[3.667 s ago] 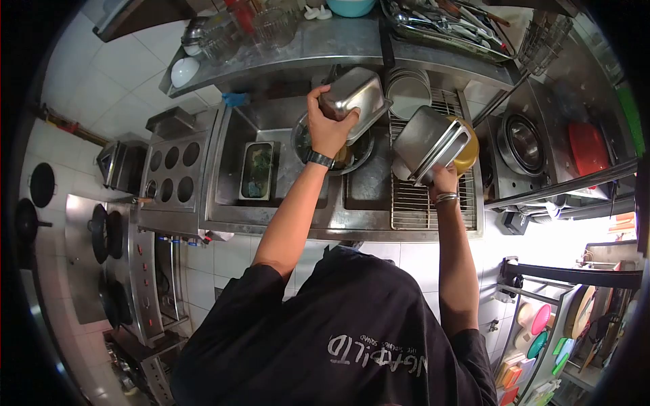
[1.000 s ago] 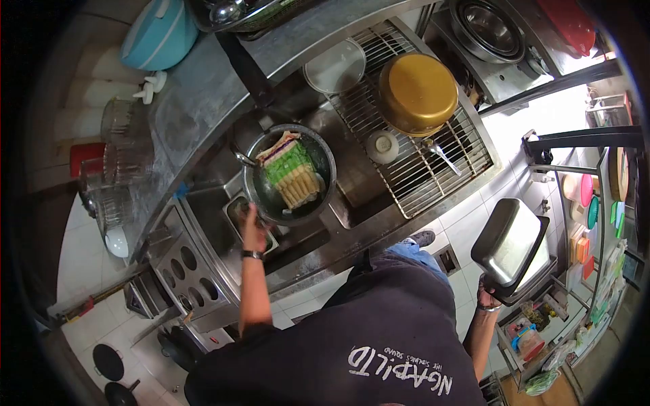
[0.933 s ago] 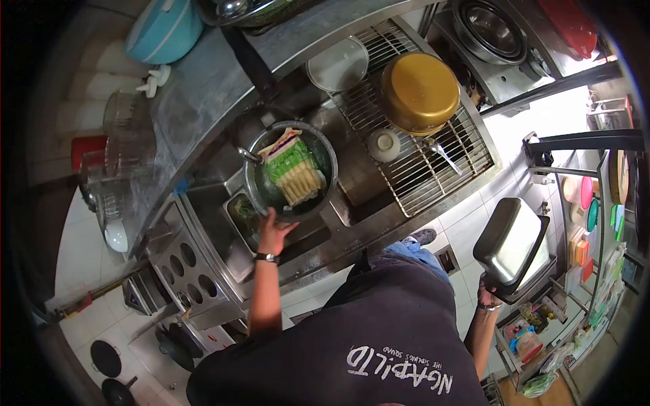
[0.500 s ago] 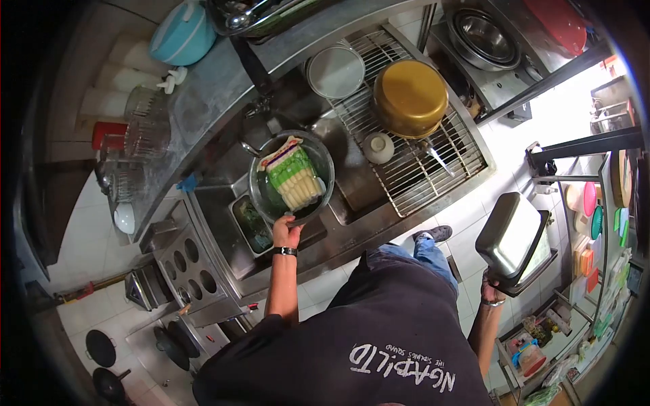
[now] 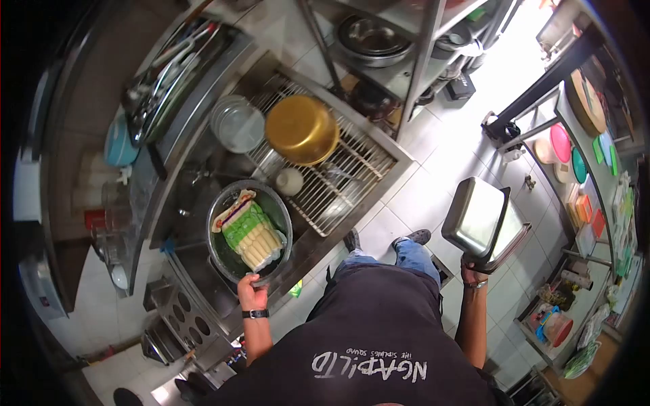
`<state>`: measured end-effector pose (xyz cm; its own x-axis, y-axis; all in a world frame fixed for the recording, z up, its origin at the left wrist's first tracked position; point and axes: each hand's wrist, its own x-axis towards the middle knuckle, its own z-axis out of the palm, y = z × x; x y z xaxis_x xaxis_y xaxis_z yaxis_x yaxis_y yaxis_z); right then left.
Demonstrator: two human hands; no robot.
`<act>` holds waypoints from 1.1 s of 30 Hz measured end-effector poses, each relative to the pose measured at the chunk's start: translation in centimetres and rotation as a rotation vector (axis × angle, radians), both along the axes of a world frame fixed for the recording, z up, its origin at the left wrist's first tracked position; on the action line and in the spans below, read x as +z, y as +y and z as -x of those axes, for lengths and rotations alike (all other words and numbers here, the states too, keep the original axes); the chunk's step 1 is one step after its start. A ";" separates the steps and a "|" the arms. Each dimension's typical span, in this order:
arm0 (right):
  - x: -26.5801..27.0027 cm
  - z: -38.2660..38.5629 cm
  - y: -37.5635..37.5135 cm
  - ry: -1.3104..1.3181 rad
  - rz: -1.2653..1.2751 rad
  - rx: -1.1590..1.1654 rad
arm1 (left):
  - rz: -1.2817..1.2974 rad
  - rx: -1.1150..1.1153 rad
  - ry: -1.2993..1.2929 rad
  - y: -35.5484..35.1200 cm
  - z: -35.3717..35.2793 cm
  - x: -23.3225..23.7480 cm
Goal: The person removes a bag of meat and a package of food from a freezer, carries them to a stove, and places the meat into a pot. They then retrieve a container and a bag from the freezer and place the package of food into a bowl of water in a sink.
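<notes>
My left hand (image 5: 252, 292), with a black watch on its wrist, grips the near rim of a round metal bowl (image 5: 285, 215). Inside the bowl lies a green and white plastic pack (image 5: 249, 230) of pale, sausage-like sticks. The bowl overlaps the steel sink counter (image 5: 318, 247) close to its front edge. Out to the right, my right hand (image 5: 472, 272) is closed on the lower end of rectangular stainless steel pans (image 5: 468, 218), held together on their sides above the floor. A dark rim runs along them, and most of my right fingers are hidden behind.
A wire rack (image 5: 352, 179) beyond the bowl carries a gold pot (image 5: 301, 128), a small white cup (image 5: 290, 181) and clear round containers (image 5: 237, 124). Metal bowls (image 5: 372, 37) stand on a shelf at the back. Loaded shelves (image 5: 582, 183) line the right side; tiled floor (image 5: 433, 155) lies between.
The bowl with the pack has come out from the back of the sink toward the counter's front edge, in my left hand. My view has turned right; the pans stay in my right hand.
</notes>
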<state>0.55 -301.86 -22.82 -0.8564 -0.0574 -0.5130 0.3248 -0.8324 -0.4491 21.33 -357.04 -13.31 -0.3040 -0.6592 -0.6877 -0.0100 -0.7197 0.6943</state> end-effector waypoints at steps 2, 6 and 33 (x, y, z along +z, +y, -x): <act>-3.8 -0.5 5.0 0.019 0.008 0.005 | -0.049 -0.034 0.005 3.3 2.6 0.4; -1.4 0.3 10.1 -0.056 0.014 -0.065 | -0.136 -0.154 0.057 10.0 8.8 -0.3; 2.2 7.7 25.0 -0.065 -0.001 -0.707 | -0.351 -0.853 -0.011 35.5 52.2 -5.2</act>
